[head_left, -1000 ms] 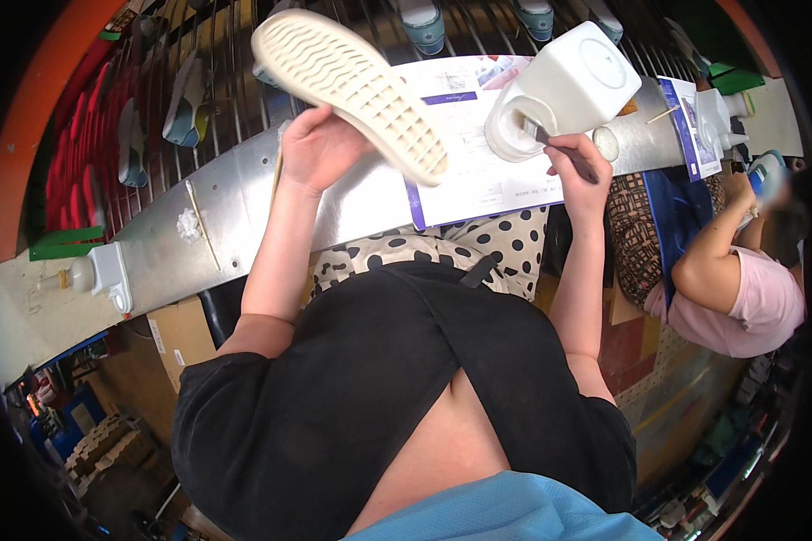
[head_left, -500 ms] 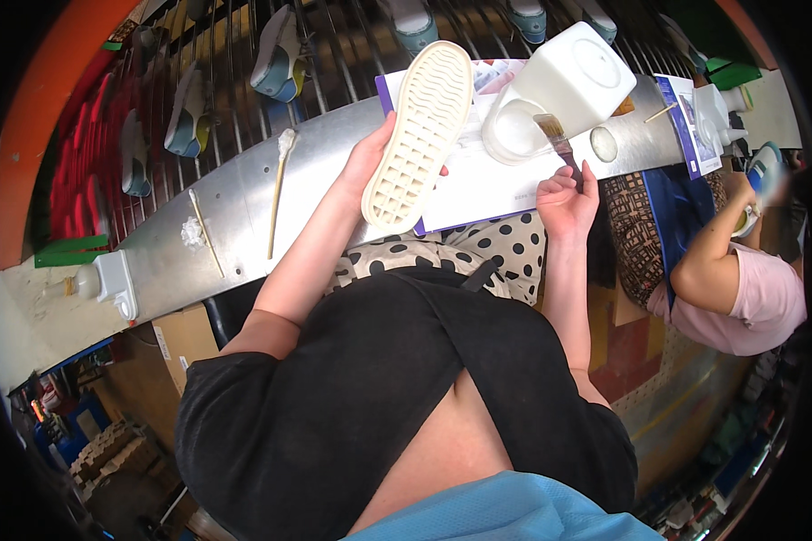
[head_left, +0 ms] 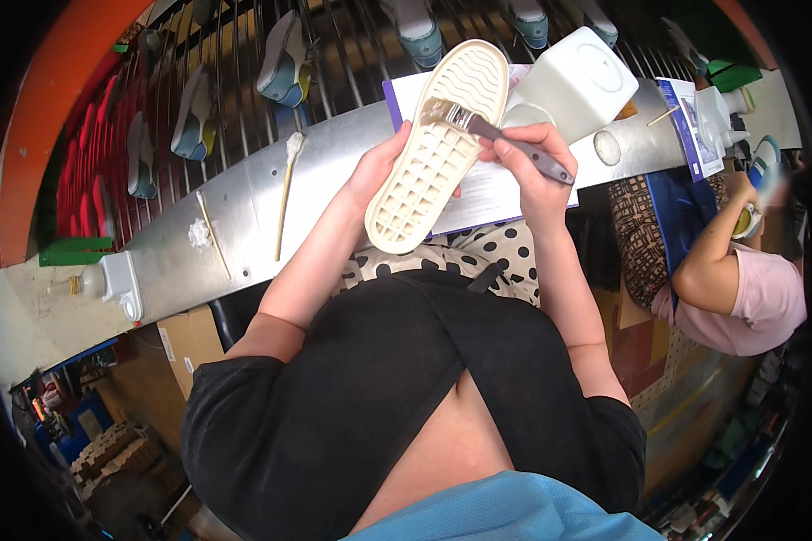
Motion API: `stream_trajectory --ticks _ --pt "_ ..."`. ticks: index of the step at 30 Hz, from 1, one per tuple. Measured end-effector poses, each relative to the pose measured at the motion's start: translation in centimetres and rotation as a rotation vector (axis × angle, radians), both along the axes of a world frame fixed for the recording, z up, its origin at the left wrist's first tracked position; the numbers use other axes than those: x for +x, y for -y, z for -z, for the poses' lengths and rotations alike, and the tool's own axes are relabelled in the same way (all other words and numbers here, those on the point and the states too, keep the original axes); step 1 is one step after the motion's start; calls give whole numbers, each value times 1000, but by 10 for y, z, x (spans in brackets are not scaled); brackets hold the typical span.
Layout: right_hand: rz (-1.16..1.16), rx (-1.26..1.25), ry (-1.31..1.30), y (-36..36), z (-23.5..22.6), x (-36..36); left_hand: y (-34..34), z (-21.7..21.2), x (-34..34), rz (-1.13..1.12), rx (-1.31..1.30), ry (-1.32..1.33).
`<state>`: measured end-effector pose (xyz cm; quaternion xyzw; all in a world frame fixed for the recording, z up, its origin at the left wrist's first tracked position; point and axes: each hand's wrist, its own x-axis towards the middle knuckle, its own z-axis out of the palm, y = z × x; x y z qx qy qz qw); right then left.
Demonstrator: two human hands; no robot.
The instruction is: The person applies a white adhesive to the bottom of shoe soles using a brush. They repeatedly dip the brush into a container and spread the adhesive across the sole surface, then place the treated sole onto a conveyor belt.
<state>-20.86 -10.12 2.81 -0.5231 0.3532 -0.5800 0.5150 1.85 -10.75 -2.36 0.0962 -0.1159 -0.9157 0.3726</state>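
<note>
My left hand (head_left: 376, 169) holds a cream shoe sole (head_left: 438, 149) upright by its left edge, grid-patterned inner side facing me. My right hand (head_left: 528, 158) grips a grey-handled brush (head_left: 501, 135); its bristles touch the upper part of the sole. Behind the sole lies a white sheet of paper (head_left: 492, 194) on the metal bench (head_left: 244, 216). A white square container (head_left: 573, 81) stands just right of the sole's top.
Shoes (head_left: 284, 59) hang on a dark wire rack beyond the bench. Two thin sticks (head_left: 284, 194) with white paste lie on the bench to the left. A person in a pink shirt (head_left: 753, 298) sits at my right. A cardboard box (head_left: 189, 338) is below the bench.
My left hand turned the sole from lying sideways above the bench to upright in front of me. My right hand came away from the white container and brought the brush onto the sole.
</note>
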Motion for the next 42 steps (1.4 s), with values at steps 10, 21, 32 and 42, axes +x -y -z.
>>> stream_trajectory --ticks 10,21,32,42 --pt "418 -375 -261 34 -17 0 -19 -6 -7 -52 -175 207" --pt "263 -161 -47 29 -34 6 -17 -10 -5 -31 -199 191" --pt "-145 -442 -281 -27 -9 41 17 -17 20 -218 -157 191" --pt "-328 -371 -461 26 -32 -5 4 -17 23 -101 -57 179"
